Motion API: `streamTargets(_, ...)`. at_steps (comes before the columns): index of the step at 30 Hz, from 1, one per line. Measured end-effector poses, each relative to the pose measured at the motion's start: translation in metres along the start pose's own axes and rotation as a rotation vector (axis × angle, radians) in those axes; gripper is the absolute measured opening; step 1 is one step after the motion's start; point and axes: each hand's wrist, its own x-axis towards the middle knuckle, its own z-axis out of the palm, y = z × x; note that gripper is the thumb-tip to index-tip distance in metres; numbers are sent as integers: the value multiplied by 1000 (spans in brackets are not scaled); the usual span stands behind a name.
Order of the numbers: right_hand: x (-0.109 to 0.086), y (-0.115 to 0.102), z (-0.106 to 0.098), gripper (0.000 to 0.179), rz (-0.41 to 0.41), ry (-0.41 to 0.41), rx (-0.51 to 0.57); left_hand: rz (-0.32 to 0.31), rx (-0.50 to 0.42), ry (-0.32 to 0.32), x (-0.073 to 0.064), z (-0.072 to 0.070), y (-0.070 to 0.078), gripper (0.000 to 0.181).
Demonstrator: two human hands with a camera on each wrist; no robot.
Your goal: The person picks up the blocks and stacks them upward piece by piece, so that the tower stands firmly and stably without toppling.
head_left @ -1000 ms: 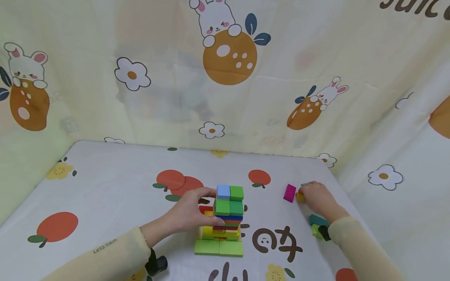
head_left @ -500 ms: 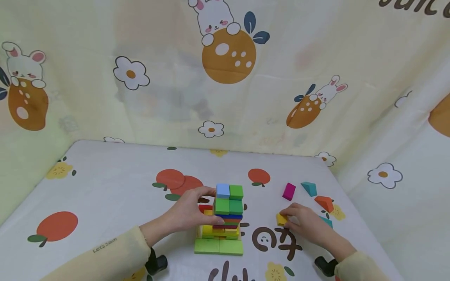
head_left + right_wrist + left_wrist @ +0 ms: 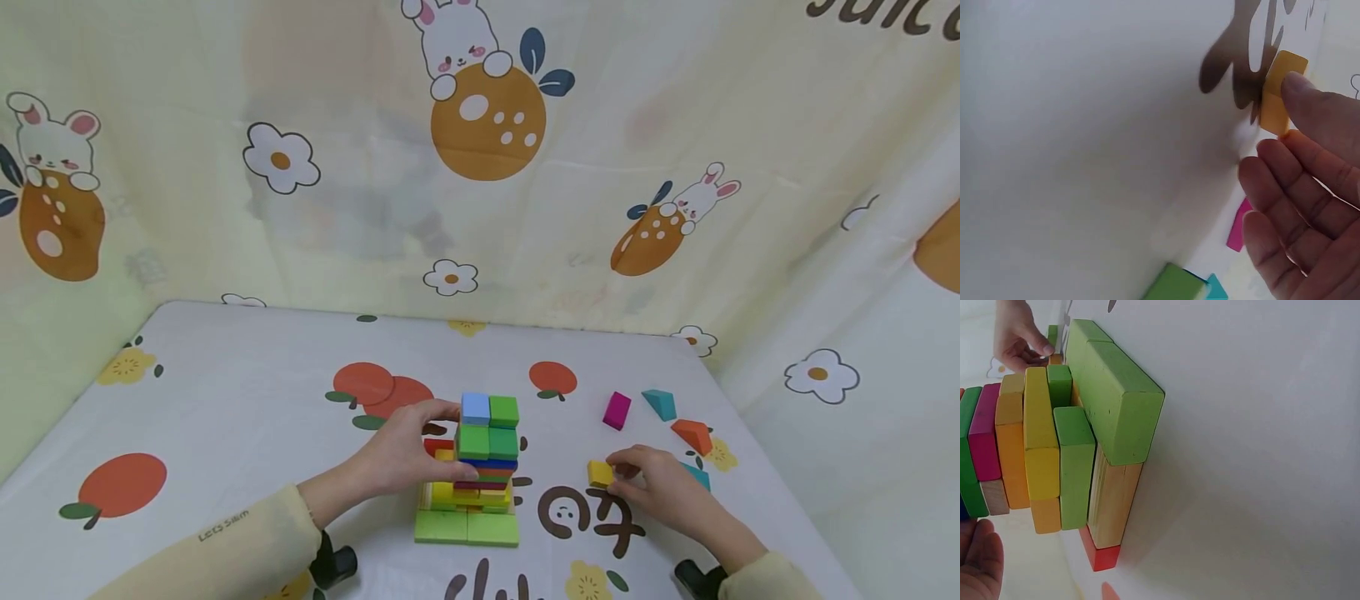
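Note:
In the head view, a tower of coloured wooden blocks [image 3: 487, 442] stands upright on light green base blocks [image 3: 442, 527]. My left hand [image 3: 408, 446] holds its upper part from the left, thumb along the near side and fingers behind. The left wrist view shows its layers from the side, with pale wood blocks [image 3: 1113, 500] and a red block [image 3: 1102, 555] low down. To the right of the tower, my right hand [image 3: 660, 487] pinches a small yellow block [image 3: 599, 474] between thumb and index finger, close over the table's brown print.
Loose blocks lie at the right: a magenta block [image 3: 617, 411], a teal triangular block [image 3: 660, 404], an orange triangular block [image 3: 693, 435] and another teal block [image 3: 697, 475] partly behind the right hand. A green block [image 3: 1175, 284] shows in the right wrist view. A printed curtain [image 3: 360, 250] hangs behind the table.
My right hand has brought the yellow block left and nearer from among the loose blocks, uncovering the teal and orange triangular blocks. The left hand and tower have stayed put.

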Motion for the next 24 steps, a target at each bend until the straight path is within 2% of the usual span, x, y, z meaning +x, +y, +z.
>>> streamTargets(6,0,-2,-2,29,1,14,34,1,-3,1,0,0,0,62)
streamTargets(10,-5,-17,-17,30,-83,99,31,2,-3,0,0,-1,-1,62)
streamTargets(14,-13,-56,-43,31,-269,271,9,14,8,6,0,-2,-2,61)
streamTargets(17,-19,-93,-58,32,-424,352,-6,20,14,10,0,-2,-2,61)
streamTargets(20,-23,-128,-64,33,-515,345,-33,13,11,10,1,-2,-3,61)
streamTargets(24,-22,-158,-61,33,-566,291,-87,8,6,4,1,0,-3,61)
